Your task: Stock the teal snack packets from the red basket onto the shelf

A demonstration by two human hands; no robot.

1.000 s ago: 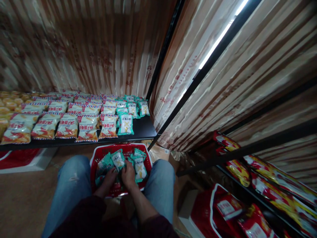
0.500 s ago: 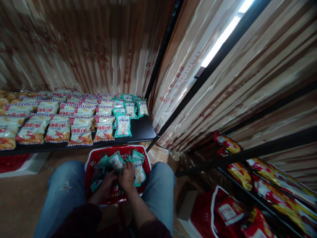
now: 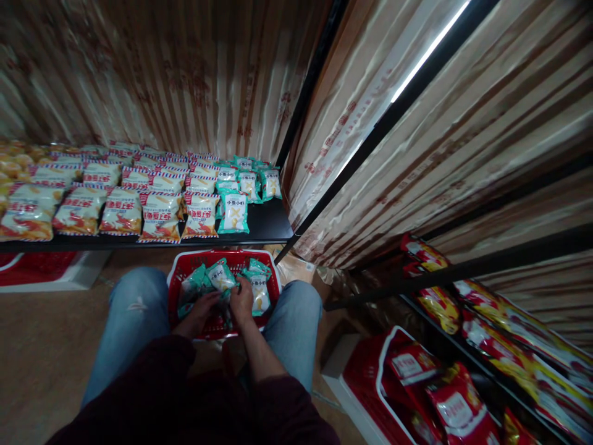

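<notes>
A red shopping basket [image 3: 180, 262] with a white rim sits between my knees, with several teal-and-white snack bags in it. My left hand [image 3: 200, 312] and my right hand [image 3: 241, 300] reach down inside it. Between them a small teal snack bag [image 3: 221, 275] lies tilted, its lower edge at the fingers of both hands. The fingers are curled in around that edge; their tips are partly hidden. To the right of my right hand another teal bag [image 3: 260, 293] leans upright. Darker bags lie at the basket's left side, partly covered by my left hand.
Beyond the basket runs a black shelf [image 3: 264, 225] with rows of white-and-orange snack bags [image 3: 120, 210] and teal bags [image 3: 234, 211] at its right end. A black post [image 3: 343, 167] slants up beside it. On the right are a second red basket [image 3: 365, 371] and a lower shelf of red-yellow packs [image 3: 491, 346].
The view has tilted down slightly, so shelf and basket appear higher. My fingers have drawn in closer around the teal bag's lower edge.
</notes>
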